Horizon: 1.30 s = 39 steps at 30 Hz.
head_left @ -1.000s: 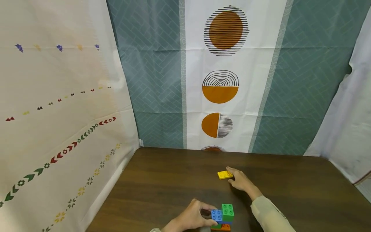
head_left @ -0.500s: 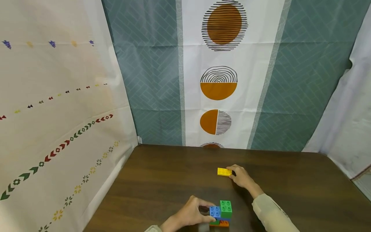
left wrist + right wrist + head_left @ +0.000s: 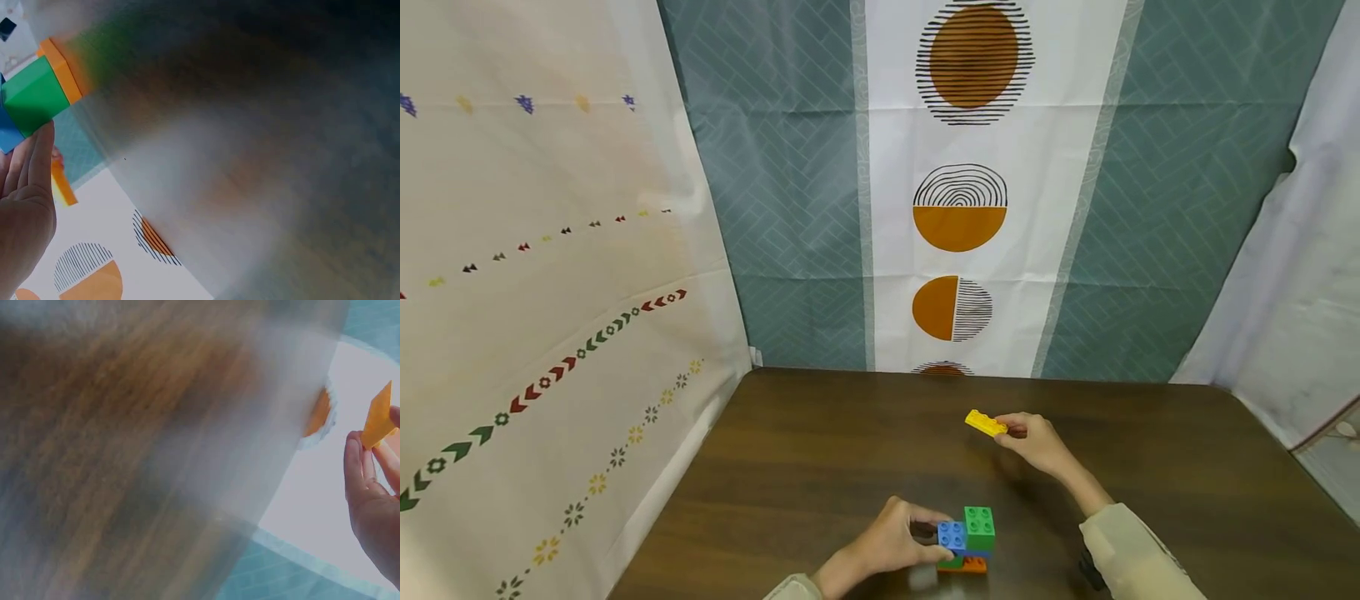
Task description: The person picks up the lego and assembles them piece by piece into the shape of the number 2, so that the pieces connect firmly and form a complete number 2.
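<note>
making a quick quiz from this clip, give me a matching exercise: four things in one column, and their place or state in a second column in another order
Things
1. yellow brick
2. green brick
3. orange brick
4. blue brick

Place or state
A. bottom of the stack, on the table
B. tilted, pinched by the right hand, above the table
C. highest in the stack
D. stack's left side, against the left hand's fingertips

Pairs: 1-B, 2-C, 3-A, 4-D
</note>
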Each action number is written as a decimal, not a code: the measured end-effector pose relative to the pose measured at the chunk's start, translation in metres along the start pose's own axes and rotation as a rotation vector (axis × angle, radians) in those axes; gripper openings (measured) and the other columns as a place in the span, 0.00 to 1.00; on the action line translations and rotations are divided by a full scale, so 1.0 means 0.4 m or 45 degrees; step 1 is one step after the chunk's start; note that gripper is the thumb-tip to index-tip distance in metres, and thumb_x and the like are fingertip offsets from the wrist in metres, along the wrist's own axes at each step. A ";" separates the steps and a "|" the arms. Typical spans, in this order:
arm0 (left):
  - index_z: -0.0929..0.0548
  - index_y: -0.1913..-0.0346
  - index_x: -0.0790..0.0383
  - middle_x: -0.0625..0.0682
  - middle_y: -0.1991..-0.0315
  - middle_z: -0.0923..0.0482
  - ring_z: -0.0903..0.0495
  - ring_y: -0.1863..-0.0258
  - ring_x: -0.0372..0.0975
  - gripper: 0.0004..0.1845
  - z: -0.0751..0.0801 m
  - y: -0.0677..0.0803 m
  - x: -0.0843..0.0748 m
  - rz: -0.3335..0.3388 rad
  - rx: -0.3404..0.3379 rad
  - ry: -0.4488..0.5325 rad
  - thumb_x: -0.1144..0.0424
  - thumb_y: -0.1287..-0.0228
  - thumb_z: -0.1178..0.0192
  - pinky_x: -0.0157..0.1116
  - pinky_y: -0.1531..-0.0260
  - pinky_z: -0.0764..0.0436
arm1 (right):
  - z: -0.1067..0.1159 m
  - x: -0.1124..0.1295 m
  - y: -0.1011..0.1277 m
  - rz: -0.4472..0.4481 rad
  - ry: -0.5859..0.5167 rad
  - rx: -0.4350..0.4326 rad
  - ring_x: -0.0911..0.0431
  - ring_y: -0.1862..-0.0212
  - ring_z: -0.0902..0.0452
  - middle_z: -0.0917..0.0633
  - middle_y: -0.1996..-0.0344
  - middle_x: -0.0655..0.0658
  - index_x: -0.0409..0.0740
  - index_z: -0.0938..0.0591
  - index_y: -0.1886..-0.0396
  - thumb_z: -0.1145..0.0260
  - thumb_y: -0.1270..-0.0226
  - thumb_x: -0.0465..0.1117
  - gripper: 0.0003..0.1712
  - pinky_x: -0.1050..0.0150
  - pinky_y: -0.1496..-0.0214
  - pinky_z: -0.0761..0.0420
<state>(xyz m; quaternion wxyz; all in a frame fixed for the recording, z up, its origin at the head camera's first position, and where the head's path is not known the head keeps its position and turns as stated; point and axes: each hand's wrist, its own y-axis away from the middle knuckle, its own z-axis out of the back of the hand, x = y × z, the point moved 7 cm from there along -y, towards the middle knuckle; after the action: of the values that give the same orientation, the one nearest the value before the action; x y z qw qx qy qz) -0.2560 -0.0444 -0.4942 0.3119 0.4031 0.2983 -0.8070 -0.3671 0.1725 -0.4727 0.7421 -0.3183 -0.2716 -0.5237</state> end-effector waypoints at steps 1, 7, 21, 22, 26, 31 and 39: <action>0.13 0.53 0.68 0.58 0.61 0.11 0.16 0.65 0.24 0.17 0.000 0.000 0.000 0.004 0.001 0.002 0.65 0.45 0.28 0.23 0.66 0.18 | 0.004 0.009 0.006 -0.002 -0.010 0.003 0.48 0.57 0.17 0.16 0.53 0.30 0.28 0.19 0.47 0.34 0.35 0.36 0.20 0.62 0.56 0.14; 0.14 0.52 0.68 0.57 0.60 0.11 0.16 0.64 0.25 0.17 -0.003 0.000 0.000 0.002 0.013 -0.009 0.63 0.44 0.28 0.22 0.67 0.19 | 0.016 0.097 0.067 0.047 -0.107 0.076 0.54 0.58 0.19 0.14 0.54 0.34 0.31 0.19 0.47 0.33 0.35 0.39 0.20 0.71 0.58 0.17; 0.13 0.52 0.65 0.56 0.60 0.11 0.15 0.64 0.27 0.17 -0.005 0.004 0.002 -0.012 0.017 0.028 0.61 0.44 0.28 0.24 0.65 0.18 | -0.007 0.220 0.206 0.156 -0.134 0.172 0.67 0.60 0.23 0.15 0.54 0.39 0.34 0.18 0.49 0.32 0.38 0.38 0.18 0.60 0.50 0.16; 0.13 0.52 0.65 0.56 0.60 0.11 0.15 0.63 0.27 0.17 -0.005 0.004 0.003 -0.007 0.020 0.031 0.61 0.44 0.29 0.24 0.65 0.18 | -0.011 0.225 0.213 0.160 -0.136 0.179 0.67 0.60 0.23 0.15 0.54 0.39 0.34 0.18 0.50 0.32 0.38 0.39 0.18 0.60 0.50 0.16; 0.13 0.53 0.66 0.56 0.60 0.11 0.16 0.64 0.27 0.17 -0.001 0.002 0.003 0.010 0.021 0.010 0.60 0.44 0.28 0.22 0.66 0.19 | -0.024 0.237 0.234 0.181 -0.145 0.212 0.68 0.59 0.23 0.16 0.55 0.41 0.35 0.19 0.49 0.32 0.37 0.40 0.19 0.58 0.49 0.16; 0.14 0.52 0.67 0.57 0.59 0.12 0.15 0.63 0.27 0.19 0.000 0.000 0.004 0.013 0.020 -0.007 0.60 0.44 0.28 0.20 0.66 0.20 | -0.033 0.249 0.250 0.246 -0.167 0.224 0.68 0.56 0.23 0.17 0.55 0.41 0.35 0.19 0.48 0.32 0.36 0.40 0.19 0.55 0.50 0.16; 0.13 0.52 0.66 0.54 0.60 0.11 0.15 0.60 0.29 0.18 -0.005 0.001 0.004 0.017 0.033 0.022 0.60 0.43 0.29 0.22 0.63 0.19 | -0.037 0.276 0.277 0.445 -0.100 0.180 0.64 0.57 0.22 0.16 0.58 0.46 0.36 0.19 0.48 0.32 0.36 0.40 0.19 0.73 0.52 0.18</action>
<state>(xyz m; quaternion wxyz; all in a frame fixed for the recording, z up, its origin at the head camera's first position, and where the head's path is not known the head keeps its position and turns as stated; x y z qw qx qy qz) -0.2555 -0.0435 -0.4967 0.3096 0.4162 0.2879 -0.8050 -0.2273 0.1221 -0.4219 0.8311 -0.3279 -0.2770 -0.3535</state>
